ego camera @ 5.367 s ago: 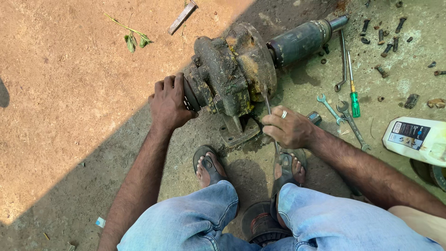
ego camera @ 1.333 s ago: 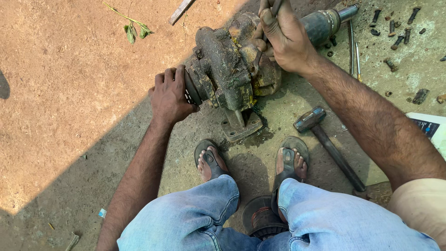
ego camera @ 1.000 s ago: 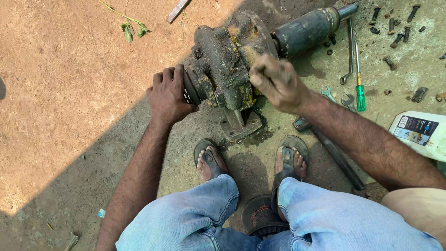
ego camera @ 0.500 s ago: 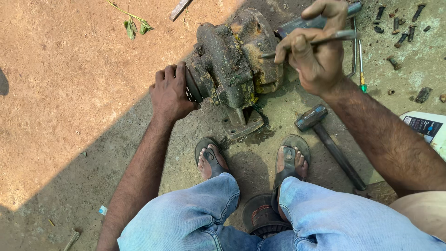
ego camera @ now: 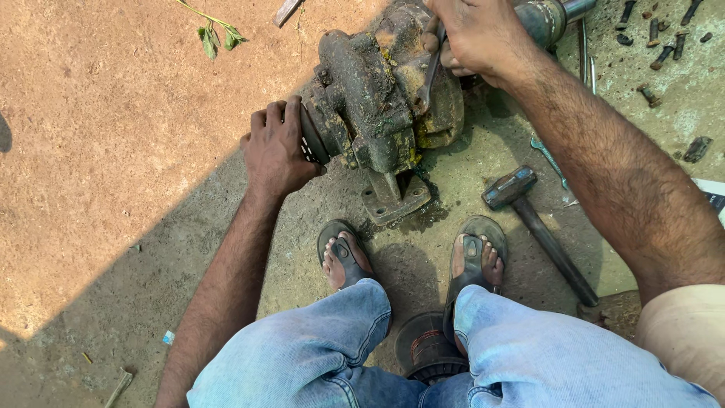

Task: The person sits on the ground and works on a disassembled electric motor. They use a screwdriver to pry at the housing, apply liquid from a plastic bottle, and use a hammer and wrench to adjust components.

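I'm pressing my left hand [ego camera: 281, 147], fingers together, against the grimy pump [ego camera: 377, 98], while my right hand [ego camera: 476, 34] is gripping a metal tool [ego camera: 429, 75] clamped tight.

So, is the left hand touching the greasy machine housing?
Touching. The head view shows the left hand pressed flat against the end of the greasy machine housing, with no gap between fingers and metal.

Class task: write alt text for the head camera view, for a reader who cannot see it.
Seen from above, a seated person's left hand braces one end of a grimy, greasy metal machine housing on the ground, while the right hand grips a slim metal tool against its top. A hammer lies on the ground beside the person's sandalled feet.
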